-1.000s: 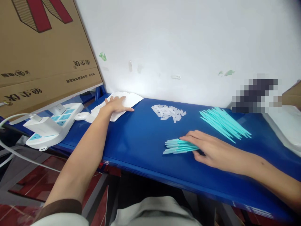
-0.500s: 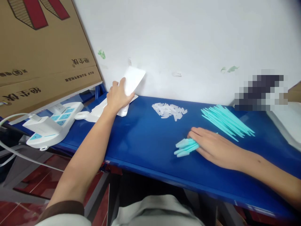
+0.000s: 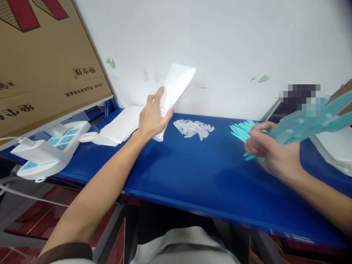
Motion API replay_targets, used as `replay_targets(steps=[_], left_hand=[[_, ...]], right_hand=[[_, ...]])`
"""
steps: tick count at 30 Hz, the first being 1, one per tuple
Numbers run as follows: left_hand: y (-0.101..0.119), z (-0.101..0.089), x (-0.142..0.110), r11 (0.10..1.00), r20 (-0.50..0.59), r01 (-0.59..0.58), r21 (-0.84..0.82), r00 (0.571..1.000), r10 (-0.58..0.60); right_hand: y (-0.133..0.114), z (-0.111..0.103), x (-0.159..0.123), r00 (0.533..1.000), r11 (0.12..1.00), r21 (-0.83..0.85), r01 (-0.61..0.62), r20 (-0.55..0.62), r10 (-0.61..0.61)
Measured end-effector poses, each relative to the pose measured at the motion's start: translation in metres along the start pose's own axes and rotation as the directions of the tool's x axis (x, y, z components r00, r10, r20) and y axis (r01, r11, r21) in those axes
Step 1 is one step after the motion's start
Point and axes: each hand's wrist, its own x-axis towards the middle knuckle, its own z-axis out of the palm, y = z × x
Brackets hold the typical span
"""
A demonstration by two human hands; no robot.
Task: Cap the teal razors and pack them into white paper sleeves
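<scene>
My left hand (image 3: 153, 114) grips a shiny white plastic bag (image 3: 178, 85), thumb on one side and fingers on the other, tilted up above the table. More flat white bags (image 3: 119, 124) lie just left of it. My right hand (image 3: 275, 148) is closed around a bundle of teal plastic sticks (image 3: 308, 123), whose wide ends fan out to the right, smeared by motion. Beyond that hand, a pile of loose teal sticks (image 3: 242, 130) rests on the table, partly hidden by it. Small whitish translucent caps (image 3: 194, 128) lie heaped between my two hands.
The blue table (image 3: 176, 165) runs along a white wall (image 3: 220, 44). A white power strip (image 3: 59, 150) with plugged-in adapters and a cable sits at the left, below a large cardboard box (image 3: 46, 62). A white tray-like object (image 3: 334, 150) stands at the right.
My left hand has lifted a bag up and to the right, away from the other bags. My right hand has raised the teal bundle off the table and turned it to point right.
</scene>
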Motion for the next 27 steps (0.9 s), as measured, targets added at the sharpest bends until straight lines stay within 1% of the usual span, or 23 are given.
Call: replay_targets(steps=[1,3,4,5,7,9,12,14,17,19,20,22,23,25,27], left_hand=[[-0.001,0.001,0.0,1.0,-0.003,0.001,0.002,1.0,-0.001],[-0.003,0.002,0.0,1.0,-0.019,-0.01,-0.002,1.0,0.01],[-0.004,0.002,0.0,1.0,-0.029,-0.02,-0.007,0.999,0.02],[-0.005,0.003,0.0,0.999,-0.038,-0.03,-0.01,0.999,0.03],[-0.008,0.004,0.0,0.999,-0.053,-0.048,-0.013,0.998,0.047],[-0.009,0.005,0.0,0.998,-0.059,-0.055,-0.012,0.997,0.054],[-0.011,0.007,0.0,0.999,-0.059,-0.047,-0.011,0.997,0.047],[-0.011,0.008,0.0,0.999,-0.061,-0.042,-0.014,0.997,0.041],[-0.011,0.008,0.001,0.999,-0.062,-0.03,-0.02,0.998,0.028],[-0.011,0.007,0.001,1.0,-0.041,-0.002,-0.014,0.999,0.002],[-0.011,0.006,0.0,1.0,-0.022,0.016,-0.007,1.0,-0.016],[-0.011,0.006,-0.001,0.998,0.026,0.064,0.016,0.998,-0.065],[-0.011,0.005,-0.001,0.995,0.051,0.092,0.031,0.994,-0.094],[-0.012,0.005,-0.002,0.986,0.088,0.15,0.067,0.984,-0.156],[-0.013,0.006,-0.002,0.976,0.11,0.191,0.105,0.973,-0.203]], right_hand=[[0.001,0.002,0.002,0.997,0.997,0.075,-0.029,-0.064,0.034],[0.005,0.005,0.006,0.983,0.992,0.117,-0.038,-0.171,0.058],[0.009,0.006,0.006,0.979,0.993,0.111,-0.038,-0.197,0.059],[0.013,0.006,0.006,0.979,0.994,0.097,-0.044,-0.195,0.062],[0.022,0.005,0.004,0.988,0.997,0.045,-0.063,-0.135,0.069],[0.03,0.004,0.0,0.995,0.996,-0.02,-0.085,-0.048,0.084],[0.034,0.004,-0.004,0.992,0.99,-0.064,-0.123,0.033,0.125],[0.031,0.004,-0.003,0.989,0.989,-0.055,-0.136,0.046,0.139],[0.026,0.003,0.001,0.989,0.989,0.009,-0.149,0.026,0.149],[0.027,0.001,0.002,0.985,0.985,0.041,-0.169,0.027,0.168],[0.029,0.0,0.002,0.981,0.981,0.034,-0.189,0.047,0.188],[0.036,-0.001,0.001,0.964,0.971,-0.044,-0.234,0.117,0.238],[0.039,-0.002,0.0,0.95,0.961,-0.118,-0.249,0.163,0.266],[0.042,-0.003,0.0,0.935,0.941,-0.238,-0.239,0.205,0.29],[0.041,-0.003,0.001,0.938,0.931,-0.302,-0.205,0.211,0.275]])
